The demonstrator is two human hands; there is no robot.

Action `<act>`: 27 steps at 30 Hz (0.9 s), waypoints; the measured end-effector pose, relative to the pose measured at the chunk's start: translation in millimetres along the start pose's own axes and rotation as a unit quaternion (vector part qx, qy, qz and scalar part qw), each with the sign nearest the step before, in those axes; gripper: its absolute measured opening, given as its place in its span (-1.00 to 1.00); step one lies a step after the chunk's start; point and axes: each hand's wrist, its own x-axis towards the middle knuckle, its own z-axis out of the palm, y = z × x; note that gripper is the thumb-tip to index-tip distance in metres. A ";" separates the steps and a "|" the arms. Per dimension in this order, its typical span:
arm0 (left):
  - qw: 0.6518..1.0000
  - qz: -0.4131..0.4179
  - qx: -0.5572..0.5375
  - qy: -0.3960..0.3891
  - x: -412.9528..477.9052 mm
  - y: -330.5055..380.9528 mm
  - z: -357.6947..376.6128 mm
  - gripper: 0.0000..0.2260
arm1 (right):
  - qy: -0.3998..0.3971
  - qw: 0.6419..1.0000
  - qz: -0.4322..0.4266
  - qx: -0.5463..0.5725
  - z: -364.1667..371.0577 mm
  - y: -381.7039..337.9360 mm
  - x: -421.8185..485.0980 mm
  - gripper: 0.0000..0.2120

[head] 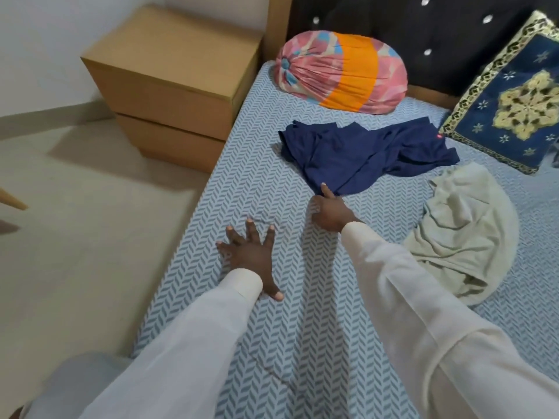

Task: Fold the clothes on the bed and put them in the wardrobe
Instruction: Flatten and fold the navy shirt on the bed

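Note:
A crumpled navy blue garment (363, 155) lies on the bed (260, 182), which has a blue herringbone sheet. My right hand (331, 213) pinches the garment's near hem, thumb on top. My left hand (254, 252) presses flat on the sheet with fingers spread, left of the garment and apart from it. A pale grey-green garment (462, 234) lies bunched to the right of my right arm. Both my arms wear white sleeves.
A pink and orange bolster (341, 71) and a navy and gold cushion (514, 104) sit at the head of the bed against the dark headboard (423, 28). A brown bedside cabinet (172, 83) stands left of the bed on the grey floor (90, 222).

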 end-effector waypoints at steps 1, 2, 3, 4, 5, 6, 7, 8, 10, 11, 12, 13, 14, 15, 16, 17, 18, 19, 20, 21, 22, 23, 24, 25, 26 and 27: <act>1.000 0.002 0.002 0.003 0.3 0.7 0.6 0.39 | 0.000 1.000 0.007 0.000 0.4 -4.3 6.3 -0.50; 1.000 0.003 0.003 0.005 0.7 1.2 1.5 0.39 | 0.001 1.000 0.021 0.004 1.1 -6.9 10.5 -0.48; 1.000 0.005 0.008 0.003 0.7 2.9 3.3 0.39 | 0.010 0.999 0.032 0.016 1.9 -9.4 9.9 -0.49; 1.000 0.011 0.003 0.006 -0.5 0.8 1.7 0.40 | 0.024 0.999 0.025 0.035 0.5 -13.7 7.5 -0.58; 1.000 0.012 -0.001 0.008 1.4 0.9 4.0 0.40 | 0.038 0.996 0.020 0.074 3.6 -16.5 2.2 -0.76; 1.000 0.015 -0.008 0.009 -0.1 1.4 2.7 0.39 | 0.056 0.991 0.016 0.123 2.3 -17.4 -7.8 -0.91; 1.000 0.013 -0.011 0.008 2.5 0.9 4.9 0.38 | 0.064 0.985 0.012 0.159 5.8 -18.6 -16.4 -0.87; 1.000 0.017 -0.016 0.007 0.1 -1.2 4.6 0.37 | 0.067 0.981 0.005 0.180 8.6 -20.7 -31.6 -0.84; 0.999 0.035 -0.036 0.010 -7.4 -8.7 5.2 0.30 | 0.074 0.976 -0.005 0.207 19.9 -28.8 -76.2 -0.88; 0.998 0.046 -0.043 0.011 -11.1 -13.4 5.1 0.23 | 0.071 0.969 -0.007 0.238 27.3 -32.9 -100.7 -0.89; 0.997 0.054 -0.058 0.020 -13.3 -18.9 3.7 0.13 | 0.058 0.957 -0.011 0.283 37.0 -35.5 -121.6 -0.87; 0.994 0.066 -0.079 0.044 -22.1 -27.0 3.6 -0.03 | 0.039 0.941 -0.006 0.336 46.5 -41.5 -151.3 -0.77; 0.987 0.070 -0.122 0.082 -25.0 -35.9 4.7 -0.23 | 0.013 0.925 -0.005 0.380 57.1 -45.3 -171.4 -0.67; 0.973 0.068 -0.187 0.118 -34.8 -45.3 7.0 -0.44 | -0.017 0.910 -0.009 0.414 66.9 -51.5 -197.5 -0.59; 0.953 0.065 -0.257 0.144 -43.9 -52.6 9.8 -0.58 | -0.055 0.894 -0.022 0.445 74.8 -57.3 -220.3 -0.52; 0.933 0.061 -0.320 0.150 -51.9 -56.9 13.5 -0.64 | -0.098 0.879 -0.032 0.466 80.9 -63.0 -239.0 -0.49; 0.915 0.064 -0.372 0.143 -66.2 -58.9 17.9 -0.63 | -0.135 0.862 -0.041 0.487 87.8 -70.0 -257.4 -0.46; 0.894 0.062 -0.424 0.129 -78.9 -58.5 23.8 -0.61 | -0.163 0.852 -0.050 0.495 92.6 -76.7 -272.7 -0.44; 0.865 0.059 -0.484 0.122 -89.3 -55.7 30.9 -0.60 | -0.181 0.845 -0.063 0.499 97.5 -82.1 -283.4 -0.43; 0.829 0.054 -0.544 0.115 -100.7 -53.1 40.2 -0.61 | -0.196 0.845 -0.076 0.491 101.3 -89.5 -296.4 -0.46; 0.792 0.048 -0.597 0.119 -112.4 -50.5 47.9 -0.60 | -0.210 0.848 -0.084 0.480 103.9 -95.9 -307.1 -0.52; 0.759 0.043 -0.636 0.131 -117.2 -49.8 55.2 -0.58 | -0.216 0.853 -0.089 0.466 102.9 -99.4 -313.8 -0.58; 0.736 0.045 -0.659 0.145 -122.8 -54.3 63.4 -0.56 | -0.211 0.860 -0.092 0.456 103.2 -102.1 -322.2 -0.63; 0.726 0.052 -0.666 0.162 -128.5 -60.0 67.0 -0.56 | -0.195 0.873 -0.091 0.438 101.0 -101.8 -329.6 -0.65; 0.728 0.051 -0.660 0.180 -131.0 -68.7 66.9 -0.60 | -0.164 0.893 -0.086 0.409 98.2 -96.7 -332.2 -0.67; 0.728 0.047 -0.654 0.200 -130.7 -79.5 65.2 -0.68 | -0.115 0.919 -0.075 0.370 95.6 -88.8 -331.1 -0.68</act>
